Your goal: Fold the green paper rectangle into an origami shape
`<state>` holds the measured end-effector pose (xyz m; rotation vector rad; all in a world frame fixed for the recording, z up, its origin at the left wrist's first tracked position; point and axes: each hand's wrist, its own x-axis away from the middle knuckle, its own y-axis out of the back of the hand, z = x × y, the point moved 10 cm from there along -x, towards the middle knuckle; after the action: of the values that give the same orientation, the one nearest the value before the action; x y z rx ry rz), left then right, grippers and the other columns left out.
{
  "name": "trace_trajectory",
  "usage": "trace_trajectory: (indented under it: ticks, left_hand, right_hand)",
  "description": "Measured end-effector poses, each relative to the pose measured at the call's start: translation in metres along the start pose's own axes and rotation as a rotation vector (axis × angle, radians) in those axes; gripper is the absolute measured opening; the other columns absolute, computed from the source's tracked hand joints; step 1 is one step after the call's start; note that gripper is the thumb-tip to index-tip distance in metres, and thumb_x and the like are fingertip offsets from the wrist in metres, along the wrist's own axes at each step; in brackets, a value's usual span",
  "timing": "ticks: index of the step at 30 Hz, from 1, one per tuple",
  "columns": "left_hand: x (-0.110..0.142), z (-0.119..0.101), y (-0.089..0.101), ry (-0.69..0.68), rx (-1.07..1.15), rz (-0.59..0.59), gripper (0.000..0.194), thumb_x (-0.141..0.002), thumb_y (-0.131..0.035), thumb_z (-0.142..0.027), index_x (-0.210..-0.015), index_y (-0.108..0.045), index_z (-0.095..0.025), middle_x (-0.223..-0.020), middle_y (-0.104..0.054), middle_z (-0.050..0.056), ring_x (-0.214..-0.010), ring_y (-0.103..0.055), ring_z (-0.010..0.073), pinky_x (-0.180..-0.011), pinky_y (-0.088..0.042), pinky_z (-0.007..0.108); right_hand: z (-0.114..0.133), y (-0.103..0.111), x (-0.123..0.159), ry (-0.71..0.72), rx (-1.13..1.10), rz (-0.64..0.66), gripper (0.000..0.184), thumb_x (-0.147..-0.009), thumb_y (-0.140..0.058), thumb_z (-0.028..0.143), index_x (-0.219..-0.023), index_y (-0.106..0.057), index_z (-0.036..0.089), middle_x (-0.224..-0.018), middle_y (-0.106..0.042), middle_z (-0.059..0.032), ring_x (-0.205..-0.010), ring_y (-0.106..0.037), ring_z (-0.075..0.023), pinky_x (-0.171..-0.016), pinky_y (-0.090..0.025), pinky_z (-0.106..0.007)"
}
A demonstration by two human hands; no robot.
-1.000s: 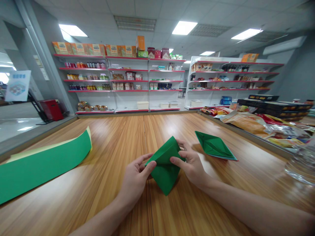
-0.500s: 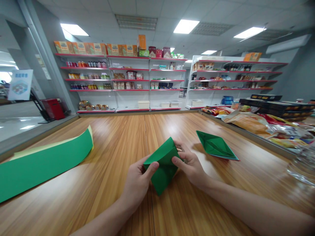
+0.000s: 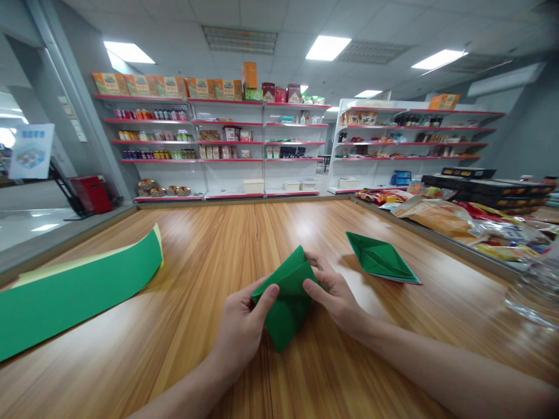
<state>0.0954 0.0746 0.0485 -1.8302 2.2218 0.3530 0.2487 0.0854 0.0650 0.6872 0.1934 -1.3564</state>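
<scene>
The green folded paper has tilted, its lower tip swinging toward the left hand, so its folds are being handled, not released. Left hand and right hand both pinch it above the wooden bench.

The wood-grain table has a seam running down its middle. A green sheet with a pale yellow back lies at left, folded green paper right of centre, and a clear container at the right edge.
</scene>
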Motion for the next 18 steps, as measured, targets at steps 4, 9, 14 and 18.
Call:
trace_trajectory:
  ticks: [4,9,14,18]
  left_hand:
    - [0.0003,-0.0019,-0.0020,-0.003,0.009,0.012,0.032,-0.088,-0.058,-0.036,-0.116,-0.066,-0.024,-0.103,-0.072,0.001,-0.095,-0.066,0.0210,-0.085,-0.052,0.028]
    - [0.0025,-0.0031,-0.0038,-0.003,0.013,0.011,0.031,-0.087,-0.059,-0.035,-0.115,-0.067,-0.024,-0.104,-0.072,0.001,-0.097,-0.066,0.0227,-0.086,-0.052,0.030]
    - [0.0031,-0.0027,-0.0062,-0.005,0.010,0.026,0.032,-0.088,-0.057,-0.035,-0.117,-0.065,-0.025,-0.105,-0.072,0.000,-0.096,-0.066,0.0219,-0.086,-0.052,0.029]
    - [0.0029,-0.0028,-0.0092,-0.011,0.031,0.049,0.033,-0.090,-0.053,-0.037,-0.119,-0.064,-0.025,-0.107,-0.071,0.000,-0.099,-0.065,0.0222,-0.089,-0.051,0.030]
  right_hand:
    - [0.0007,0.0024,-0.0004,0.014,-0.032,-0.045,0.040,-0.089,-0.050,0.049,-0.070,-0.070,0.020,-0.119,-0.055,-0.0077,-0.116,-0.048,-0.0260,-0.102,-0.034,-0.042]
    - [0.0049,0.0006,-0.0011,0.028,-0.021,-0.041,0.040,-0.089,-0.051,0.045,-0.061,-0.066,0.020,-0.107,-0.059,-0.0081,-0.109,-0.052,-0.0244,-0.099,-0.038,-0.040]
    - [0.0052,0.0038,-0.0006,0.019,0.002,-0.071,0.043,-0.088,-0.053,0.045,-0.054,-0.062,0.019,-0.103,-0.061,-0.0086,-0.108,-0.052,-0.0249,-0.098,-0.037,-0.040]
    - [0.0018,0.0054,-0.0001,0.007,0.025,-0.092,0.041,-0.088,-0.053,0.046,-0.059,-0.066,0.020,-0.103,-0.061,-0.0083,-0.107,-0.053,-0.0251,-0.097,-0.038,-0.040]
